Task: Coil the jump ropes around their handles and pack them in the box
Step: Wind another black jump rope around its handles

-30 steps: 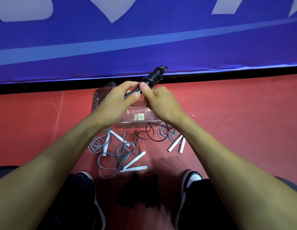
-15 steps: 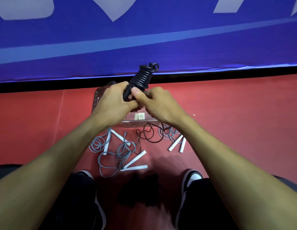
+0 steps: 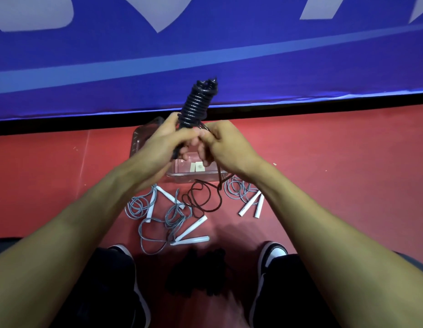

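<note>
My left hand (image 3: 163, 143) grips the black jump rope handles (image 3: 198, 102), which point up and away with many tight turns of black rope around them. My right hand (image 3: 227, 145) pinches the loose black rope just below the coil. The rest of that black rope (image 3: 201, 200) hangs down and lies in loops on the red floor. A clear plastic box (image 3: 139, 140) sits on the floor behind my hands, mostly hidden by them. Grey jump ropes with white handles lie loose in front of the box: one pile (image 3: 163, 218) at left centre, another (image 3: 248, 197) at right.
A blue banner wall (image 3: 205, 55) with a black base strip runs across the back. My shoes (image 3: 272, 254) and dark trouser legs frame the near floor, with a dark shadow between them. Small white labels (image 3: 197, 166) show inside the box.
The coiled handles have tilted from leaning right to more upright and shifted left. My right hand has dropped lower, drawing the loose rope under the coil; the floor loops have shifted.
</note>
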Tool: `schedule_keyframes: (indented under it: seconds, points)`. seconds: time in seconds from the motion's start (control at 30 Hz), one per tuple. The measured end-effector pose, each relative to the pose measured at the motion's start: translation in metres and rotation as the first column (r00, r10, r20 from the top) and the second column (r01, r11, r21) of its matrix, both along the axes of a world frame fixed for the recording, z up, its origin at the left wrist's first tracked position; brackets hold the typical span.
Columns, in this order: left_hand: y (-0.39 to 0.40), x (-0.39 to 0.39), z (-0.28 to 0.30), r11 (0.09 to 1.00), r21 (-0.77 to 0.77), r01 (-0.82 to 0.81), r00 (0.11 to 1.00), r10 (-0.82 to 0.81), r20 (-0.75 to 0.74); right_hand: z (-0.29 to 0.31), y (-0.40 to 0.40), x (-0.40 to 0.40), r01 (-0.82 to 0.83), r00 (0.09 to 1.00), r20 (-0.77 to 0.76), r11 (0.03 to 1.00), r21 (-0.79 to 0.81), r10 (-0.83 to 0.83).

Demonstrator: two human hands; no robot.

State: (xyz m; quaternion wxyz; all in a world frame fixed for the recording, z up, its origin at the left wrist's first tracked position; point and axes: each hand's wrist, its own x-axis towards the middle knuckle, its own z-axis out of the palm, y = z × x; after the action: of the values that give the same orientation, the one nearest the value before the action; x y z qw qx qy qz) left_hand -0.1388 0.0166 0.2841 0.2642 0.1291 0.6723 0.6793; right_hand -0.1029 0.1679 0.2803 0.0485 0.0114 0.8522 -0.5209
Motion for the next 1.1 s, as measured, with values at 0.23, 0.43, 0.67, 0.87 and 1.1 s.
schedule_keyframes:
  seconds: [0.23,0.43,0.67,0.87,1.1]
  points:
    - [-0.002,0.0,0.005,0.987,0.147,0.068,0.97,-0.1,0.222,0.01,0.0,0.005,-0.023,0.995,0.099,1.0,-0.021,0.025]
    - [0.0,0.003,-0.001,0.999,-0.043,0.028,0.999,-0.03,-0.037,0.018,-0.007,0.01,-0.001,0.996,0.093,0.993,0.121,-0.01]
    - [-0.004,0.001,0.001,0.987,-0.155,0.05,0.975,-0.082,-0.208,0.01,-0.002,0.004,0.04,0.998,0.035,0.992,0.123,-0.045]
    - [-0.01,-0.005,0.004,0.973,-0.23,0.029,0.96,-0.091,-0.264,0.005,-0.002,0.006,0.021,0.999,0.038,0.986,0.165,-0.028]
    - [-0.004,0.001,0.007,0.945,-0.298,-0.134,0.957,0.045,-0.287,0.001,-0.001,0.006,-0.024,0.992,0.121,1.0,-0.006,0.025]
